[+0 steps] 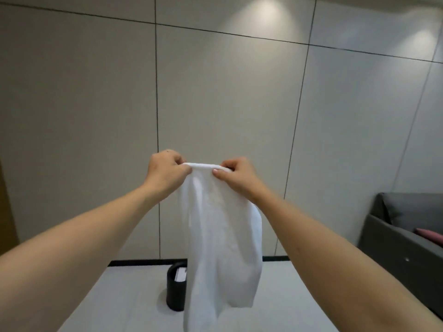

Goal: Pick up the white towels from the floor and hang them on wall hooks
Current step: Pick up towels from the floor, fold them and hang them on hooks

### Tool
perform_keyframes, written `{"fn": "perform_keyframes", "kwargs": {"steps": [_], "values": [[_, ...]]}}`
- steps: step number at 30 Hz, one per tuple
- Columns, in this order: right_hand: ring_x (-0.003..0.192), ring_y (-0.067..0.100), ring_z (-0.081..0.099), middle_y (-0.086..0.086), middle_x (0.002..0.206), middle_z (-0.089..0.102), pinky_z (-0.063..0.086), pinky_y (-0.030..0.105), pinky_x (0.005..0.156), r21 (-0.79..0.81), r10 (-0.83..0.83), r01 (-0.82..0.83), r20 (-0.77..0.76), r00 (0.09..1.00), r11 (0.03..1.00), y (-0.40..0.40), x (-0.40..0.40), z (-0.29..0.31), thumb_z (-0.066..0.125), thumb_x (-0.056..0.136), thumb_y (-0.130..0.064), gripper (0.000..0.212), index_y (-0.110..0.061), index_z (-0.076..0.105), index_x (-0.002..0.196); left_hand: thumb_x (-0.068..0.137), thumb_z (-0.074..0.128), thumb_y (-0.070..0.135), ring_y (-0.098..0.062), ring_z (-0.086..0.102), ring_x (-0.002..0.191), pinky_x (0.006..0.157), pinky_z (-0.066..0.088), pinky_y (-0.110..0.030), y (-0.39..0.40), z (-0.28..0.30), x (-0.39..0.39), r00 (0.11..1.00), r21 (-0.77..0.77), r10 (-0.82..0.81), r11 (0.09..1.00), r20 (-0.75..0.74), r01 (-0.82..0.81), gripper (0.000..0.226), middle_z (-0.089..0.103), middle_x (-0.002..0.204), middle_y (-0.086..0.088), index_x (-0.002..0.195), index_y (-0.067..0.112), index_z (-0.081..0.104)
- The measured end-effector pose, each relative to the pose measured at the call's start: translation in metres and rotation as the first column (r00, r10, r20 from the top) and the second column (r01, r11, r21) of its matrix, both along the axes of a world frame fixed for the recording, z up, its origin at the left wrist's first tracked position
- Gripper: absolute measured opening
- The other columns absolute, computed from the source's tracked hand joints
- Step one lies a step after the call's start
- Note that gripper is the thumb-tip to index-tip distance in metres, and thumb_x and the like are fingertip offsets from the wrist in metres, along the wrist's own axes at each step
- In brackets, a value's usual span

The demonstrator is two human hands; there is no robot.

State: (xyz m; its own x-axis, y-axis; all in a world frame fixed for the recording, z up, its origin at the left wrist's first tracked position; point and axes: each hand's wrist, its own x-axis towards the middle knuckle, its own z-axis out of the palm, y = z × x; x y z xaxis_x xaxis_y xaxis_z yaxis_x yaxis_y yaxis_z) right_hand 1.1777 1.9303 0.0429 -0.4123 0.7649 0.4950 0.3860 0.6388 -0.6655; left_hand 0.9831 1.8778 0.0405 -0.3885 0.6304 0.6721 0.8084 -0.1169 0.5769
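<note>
While both arms were stretched out toward the tiled wall (227,92), you held one white towel (223,248) up at about chest height, clear of the floor (134,295). Your left hand (165,171) and your right hand (236,173) each pinched the top hem, fingers curled over the far side and thumbs on the near side, so each grip was pressed together on cloth, not spread.

The two grips sat close together, with a short, taut run of hem between them. This spacing was probably chosen to bunch the top edge into a narrow band that could be laid over a hook. No hook was visible on the wall in front of you, so the hanging point could not be confirmed.

Below the grips the towel hung freely, straight down, widening toward its lower edge. It touched nothing but your hands. Its lower part passed in front of a black cylindrical bin (176,286) standing on the floor near the wall. A grey sofa (405,226) stood at the right edge of the view, well apart from the towel.
</note>
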Motion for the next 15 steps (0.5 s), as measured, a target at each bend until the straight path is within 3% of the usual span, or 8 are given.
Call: {"fn": "perform_keyframes", "kwargs": {"steps": [4, 11, 15], "values": [[0.064, 0.015, 0.056, 0.000, 0.067, 0.058, 0.044, 0.028, 0.061, -0.020, 0.117, -0.119, -0.060, 0.991, 0.993, 0.042, -0.109, 0.012, 0.070, 0.085, -0.026, 0.019, -0.011, 0.069, 0.073, 0.069, 0.066, 0.022, -0.025, 0.059, 0.074, 0.063, 0.047, -0.032, 0.018, 0.009, -0.099, 0.993, 0.002, 0.094, 0.996, 0.073, -0.094, 0.014, 0.066, 0.073, -0.007, 0.066, 0.009, 0.068], [0.063, 0.013, 0.058, 0.002, 0.069, 0.064, 0.045, 0.026, 0.058, 0.004, 0.306, -0.306, -0.037, 0.951, 0.952, 0.068, -0.306, 0.007, 0.070, 0.084, -0.028, 0.017, -0.013, 0.071, 0.076, 0.072, 0.068, 0.020, -0.019, 0.055, 0.071, 0.058, 0.036, -0.026, 0.005, -0.002, -0.270, 0.947, -0.015, 0.301, 0.953, 0.111, -0.301, 0.011, 0.061, 0.066, 0.002, 0.065, 0.012, 0.068], [0.064, 0.012, 0.059, 0.006, 0.074, 0.069, 0.048, 0.025, 0.059, 0.025, 0.385, -0.384, -0.034, 0.922, 0.923, 0.063, -0.419, 0.000, 0.070, 0.084, -0.029, 0.015, -0.016, 0.072, 0.076, 0.074, 0.068, 0.020, -0.017, 0.056, 0.072, 0.059, 0.042, -0.026, -0.016, -0.008, -0.370, 0.922, -0.004, 0.371, 0.928, 0.113, -0.373, 0.013, 0.063, 0.070, 0.002, 0.064, 0.012, 0.068]]}}
